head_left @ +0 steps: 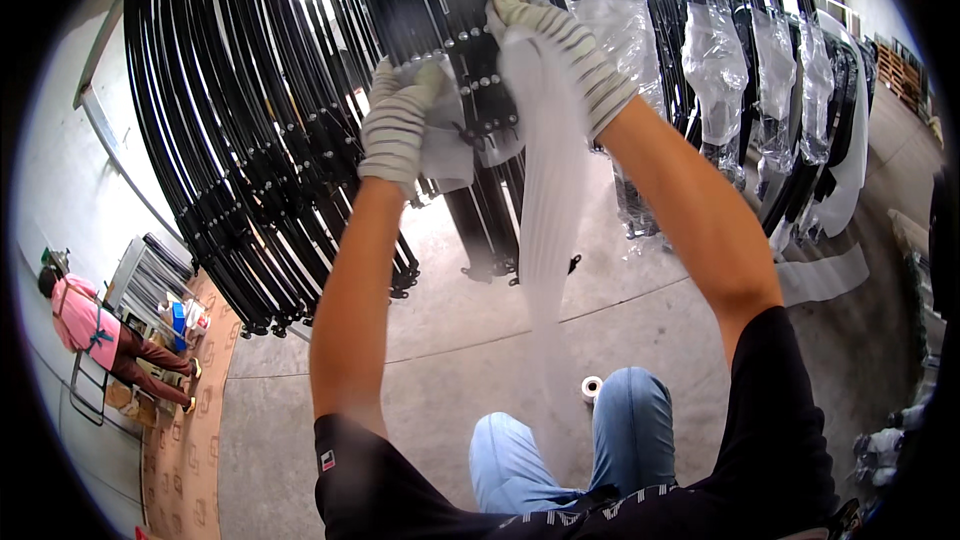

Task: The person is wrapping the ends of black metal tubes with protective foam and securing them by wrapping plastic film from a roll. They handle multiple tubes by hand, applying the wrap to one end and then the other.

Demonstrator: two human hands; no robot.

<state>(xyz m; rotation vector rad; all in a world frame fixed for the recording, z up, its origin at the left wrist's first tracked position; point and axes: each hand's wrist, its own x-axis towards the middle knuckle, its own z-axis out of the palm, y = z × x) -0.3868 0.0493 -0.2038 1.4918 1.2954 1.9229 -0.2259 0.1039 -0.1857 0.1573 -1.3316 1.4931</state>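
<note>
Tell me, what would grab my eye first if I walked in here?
Probably the striped-gloved left hand and right hand, raised at upper centre, with a long, translucent white strip hanging below the right one. Next, the dense row of black bars filling the upper left and running behind the hands. Then, at the far left, a pink-clad person.

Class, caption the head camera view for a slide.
Left hand and right hand, both in striped gloves, handle white wrapping beside black bars.
</note>
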